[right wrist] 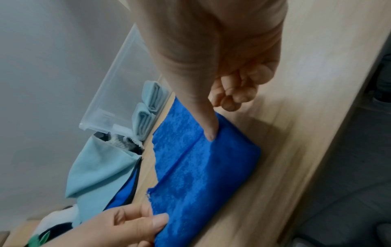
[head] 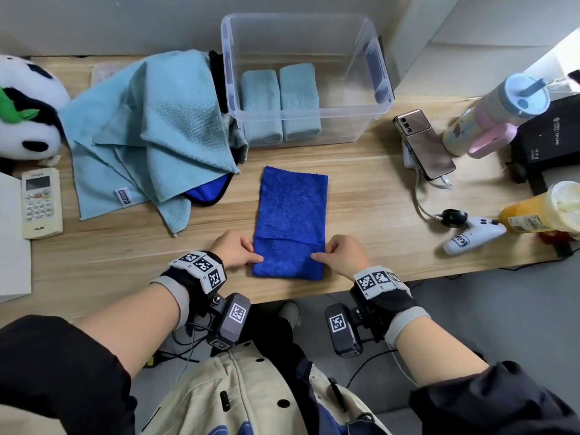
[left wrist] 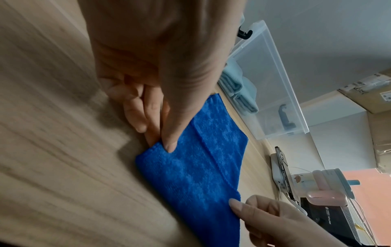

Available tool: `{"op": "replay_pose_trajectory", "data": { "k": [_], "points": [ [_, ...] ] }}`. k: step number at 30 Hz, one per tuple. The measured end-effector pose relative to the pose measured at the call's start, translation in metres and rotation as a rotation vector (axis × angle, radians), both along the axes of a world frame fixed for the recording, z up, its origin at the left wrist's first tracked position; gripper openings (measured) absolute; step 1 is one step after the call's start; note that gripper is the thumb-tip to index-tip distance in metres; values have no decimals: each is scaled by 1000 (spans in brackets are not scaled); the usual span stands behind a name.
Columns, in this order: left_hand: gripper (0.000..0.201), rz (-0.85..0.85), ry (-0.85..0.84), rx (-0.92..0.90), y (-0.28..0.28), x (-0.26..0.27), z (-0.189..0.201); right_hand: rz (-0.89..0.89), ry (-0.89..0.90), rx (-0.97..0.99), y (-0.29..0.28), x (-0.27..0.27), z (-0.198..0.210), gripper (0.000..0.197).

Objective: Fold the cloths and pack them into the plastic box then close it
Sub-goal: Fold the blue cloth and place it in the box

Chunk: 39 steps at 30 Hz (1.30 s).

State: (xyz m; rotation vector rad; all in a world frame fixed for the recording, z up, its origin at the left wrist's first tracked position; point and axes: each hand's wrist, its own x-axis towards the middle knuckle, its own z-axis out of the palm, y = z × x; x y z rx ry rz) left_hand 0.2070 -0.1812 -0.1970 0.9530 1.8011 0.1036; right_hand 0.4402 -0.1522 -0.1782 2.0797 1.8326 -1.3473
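Note:
A dark blue cloth [head: 292,211] lies as a long strip on the wooden desk, its near end folded up over itself. My left hand [head: 251,253] pinches the left side of that near fold [left wrist: 190,175] between thumb and fingers. My right hand [head: 320,251] pinches its right side, with the thumb on top of the cloth [right wrist: 201,175]. Behind the cloth stands the clear plastic box [head: 373,117], open, with two folded light blue cloths [head: 260,105] side by side in its left half. A heap of unfolded light blue cloths [head: 150,120] lies left of the box.
A panda plush [head: 25,111] and a remote [head: 42,202] sit at the left. A phone [head: 423,142], tumbler [head: 496,114], game controller [head: 470,237], orange drink [head: 539,208] and black device [head: 549,136] crowd the right. The desk's front edge [head: 314,293] runs just below my hands.

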Motion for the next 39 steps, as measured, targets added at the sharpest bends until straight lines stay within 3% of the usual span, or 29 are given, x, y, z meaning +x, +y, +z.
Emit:
{"op": "replay_pose_trajectory", "data": {
  "k": [3,6,10,13,19,23,27,32,39],
  "points": [
    [36,13,-29,38,2,-1,1,253,105,-17,-5,-4,9,22],
    [32,3,-100,158,2,-2,2,499,0,60,-15,-9,5,22],
    [25,-54,-167,335,2,-2,7,561,-110,260,-24,-13,-8,24],
    [22,-206,-217,409,1,-1,11,503,-41,309,-24,-14,-8,17],
    [48,-363,-136,377,-1,-2,10,177,325,204,-11,-10,0,8],
    [24,-228,-111,400,5,-2,5,-76,388,167,-4,-9,-2,11],
    [22,-68,-39,357,12,-2,-1,-150,349,141,-1,-8,-9,36],
    [24,24,9,348,21,6,2,-137,246,174,11,-9,-16,19],
    [23,12,120,288,34,9,-1,-176,94,145,25,-17,-15,25]
  ]
}}
